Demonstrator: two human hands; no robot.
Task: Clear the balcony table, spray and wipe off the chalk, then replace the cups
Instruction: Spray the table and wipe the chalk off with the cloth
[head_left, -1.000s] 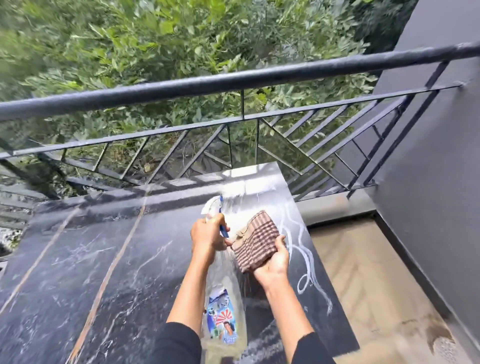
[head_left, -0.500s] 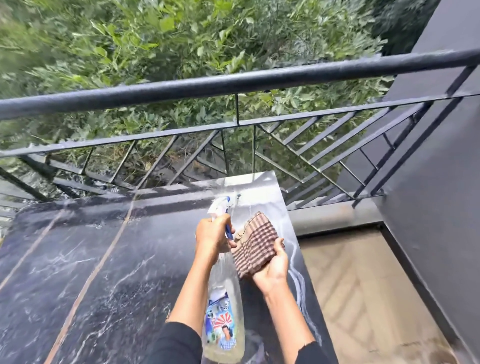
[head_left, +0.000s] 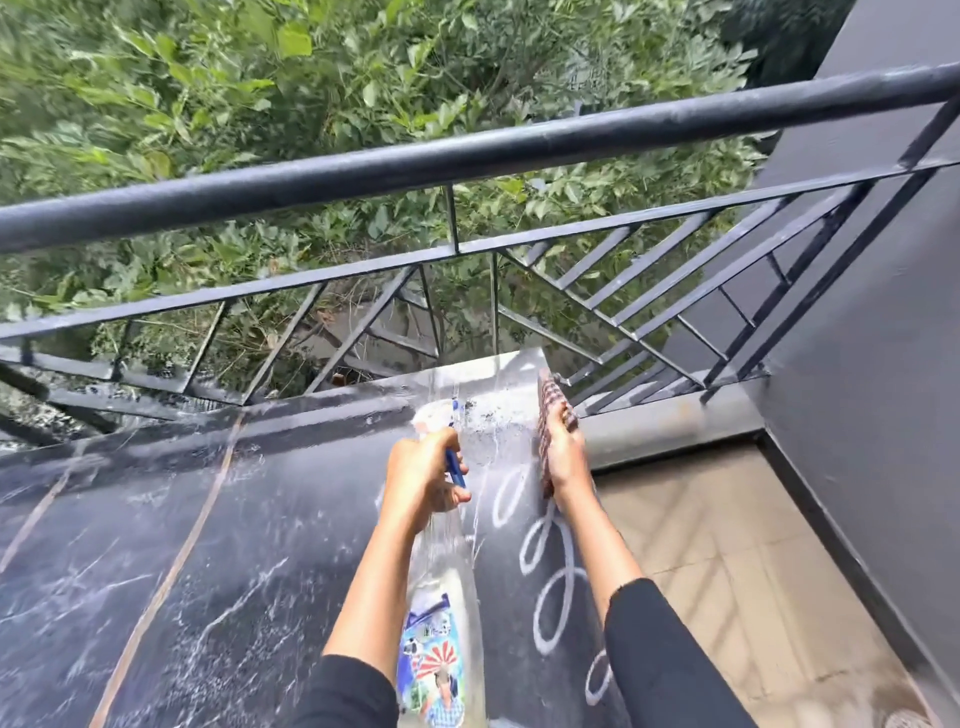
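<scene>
While spraying is the step in hand, as I judge it, I note the black marble table (head_left: 182, 545) running out to the left of my left hand (head_left: 423, 475); no cups are in view.

1. Left hand: clenched round the neck of the clear spray bottle (head_left: 441, 597), one finger on the blue trigger (head_left: 456, 467), nozzle aimed away from me toward the far table edge.
2. Between the hands, and back under my right forearm: white chalk loops (head_left: 550, 587), unwiped.
3. Right hand (head_left: 566, 460): grasping the checked cloth (head_left: 553, 415) at the table's right edge, near the far corner. I cannot tell whether the cloth bears on the surface.

Faults to expect:
- Overspray. The nozzle points at the railing (head_left: 467, 156) just beyond; mist could pass through the bars and miss the chalk nearer me.
- Dropped cloth. It sits at the very edge; a loose grip would let it fall to the floor (head_left: 727, 545) right of my right hand.
- Smearing. My right sleeve (head_left: 665, 649) hangs over the loops and could drag wet chalk.
</scene>
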